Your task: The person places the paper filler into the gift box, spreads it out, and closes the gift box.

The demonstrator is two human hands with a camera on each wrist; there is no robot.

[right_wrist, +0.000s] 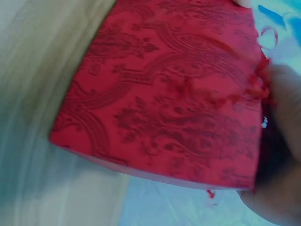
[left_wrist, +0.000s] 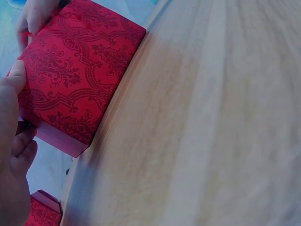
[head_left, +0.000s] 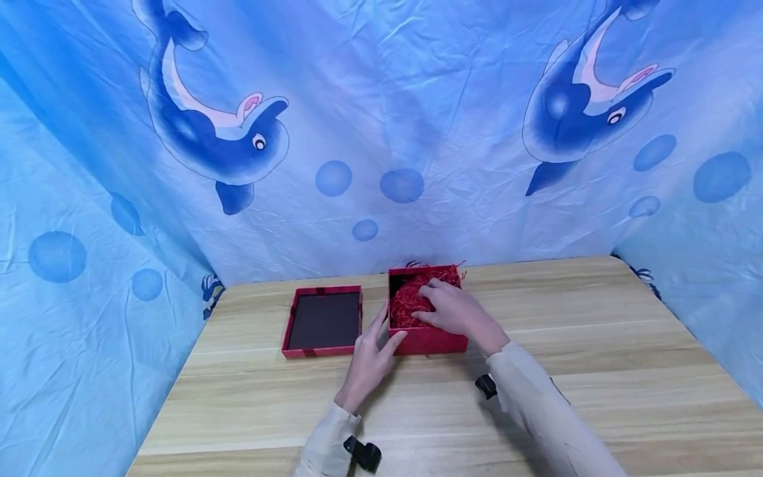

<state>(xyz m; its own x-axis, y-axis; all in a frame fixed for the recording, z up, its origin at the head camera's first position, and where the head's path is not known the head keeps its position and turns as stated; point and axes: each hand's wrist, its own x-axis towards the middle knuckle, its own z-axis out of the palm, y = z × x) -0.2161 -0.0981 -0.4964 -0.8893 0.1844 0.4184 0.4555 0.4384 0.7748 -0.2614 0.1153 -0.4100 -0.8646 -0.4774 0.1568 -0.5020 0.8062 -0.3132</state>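
A red gift box [head_left: 430,342] with a dark damask pattern stands uncovered at the table's far side, filled with red shredded paper [head_left: 408,296]. My left hand [head_left: 368,361] holds its near left corner, thumb at the front rim and fingers along the left side. In the left wrist view, the thumb [left_wrist: 18,75] lies on the patterned wall. My right hand [head_left: 450,308] reaches over the right rim, its thumb and fingers spread apart in the paper. Seen from the right wrist, the box wall [right_wrist: 164,94] hides most of those fingers.
The box lid [head_left: 326,320] lies inside up to the left, its dark inner face showing. A wooden table [head_left: 572,358] meets a blue dolphin-print cloth [head_left: 489,225] behind. Paper strands [head_left: 461,270] stick out past the box's far right corner.
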